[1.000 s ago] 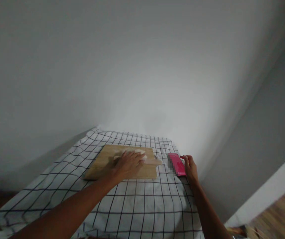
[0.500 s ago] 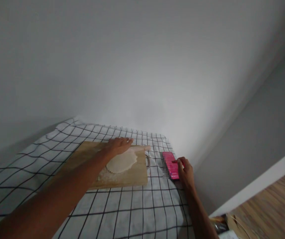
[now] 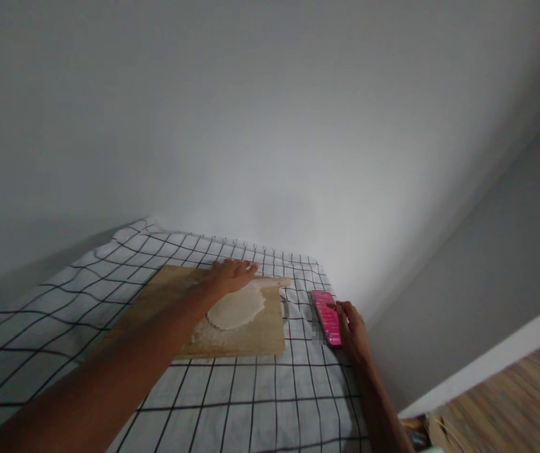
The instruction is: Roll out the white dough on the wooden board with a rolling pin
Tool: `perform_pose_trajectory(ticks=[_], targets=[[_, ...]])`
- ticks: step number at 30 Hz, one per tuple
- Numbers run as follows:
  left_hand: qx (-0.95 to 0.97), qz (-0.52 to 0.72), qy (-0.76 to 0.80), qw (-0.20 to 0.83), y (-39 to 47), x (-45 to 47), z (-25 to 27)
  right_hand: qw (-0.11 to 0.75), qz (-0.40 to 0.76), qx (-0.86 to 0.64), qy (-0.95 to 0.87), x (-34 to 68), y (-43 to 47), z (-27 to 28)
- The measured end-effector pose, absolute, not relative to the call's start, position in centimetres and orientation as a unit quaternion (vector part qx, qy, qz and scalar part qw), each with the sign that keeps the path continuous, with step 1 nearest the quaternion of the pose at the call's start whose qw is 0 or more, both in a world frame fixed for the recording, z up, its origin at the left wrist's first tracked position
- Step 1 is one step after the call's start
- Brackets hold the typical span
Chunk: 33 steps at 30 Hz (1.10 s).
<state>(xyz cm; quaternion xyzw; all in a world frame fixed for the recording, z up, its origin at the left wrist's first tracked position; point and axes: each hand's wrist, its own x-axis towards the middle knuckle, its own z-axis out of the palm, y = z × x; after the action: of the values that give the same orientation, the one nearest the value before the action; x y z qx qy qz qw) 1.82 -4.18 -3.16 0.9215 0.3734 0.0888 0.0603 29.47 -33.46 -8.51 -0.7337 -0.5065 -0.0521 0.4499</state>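
Observation:
A flat round of pale dough point(image 3: 235, 308) lies on a wooden board point(image 3: 255, 336) with loose flour around it. My left hand point(image 3: 230, 277) rests palm down on a light wooden rolling pin point(image 3: 272, 283) at the far edge of the dough. To the right of the board lies a pink phone point(image 3: 326, 316). My right hand point(image 3: 352, 330) touches the phone's right side with its fingertips.
The board and phone sit on a white cloth with a black grid point(image 3: 251, 402) covering the table. A plain grey wall point(image 3: 270, 126) stands close behind. Wooden flooring point(image 3: 525, 396) and a white skirting point(image 3: 487, 362) show at the lower right.
My left hand has pushed the rolling pin from the near side of the dough to its far edge, uncovering the flattened round. My right hand stays by the pink phone.

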Motion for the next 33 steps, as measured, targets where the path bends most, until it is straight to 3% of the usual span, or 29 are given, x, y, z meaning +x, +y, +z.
perform_pose_trajectory(ticks=[12,24,33], targets=[[0.944,0.119,0.308,-0.025,-6.9,0.3,-4.5,0.473,-0.060,-0.744,-0.469,30.0,-33.2,-9.2],[0.918,0.166,0.360,0.006,-11.9,-0.4,-2.3,0.476,-0.096,-0.745,-0.457,26.0,-41.2,-7.9],[0.916,0.190,0.353,-0.003,-11.6,-0.3,-3.3,0.452,-0.063,-0.758,-0.467,26.8,-40.3,-8.6]])
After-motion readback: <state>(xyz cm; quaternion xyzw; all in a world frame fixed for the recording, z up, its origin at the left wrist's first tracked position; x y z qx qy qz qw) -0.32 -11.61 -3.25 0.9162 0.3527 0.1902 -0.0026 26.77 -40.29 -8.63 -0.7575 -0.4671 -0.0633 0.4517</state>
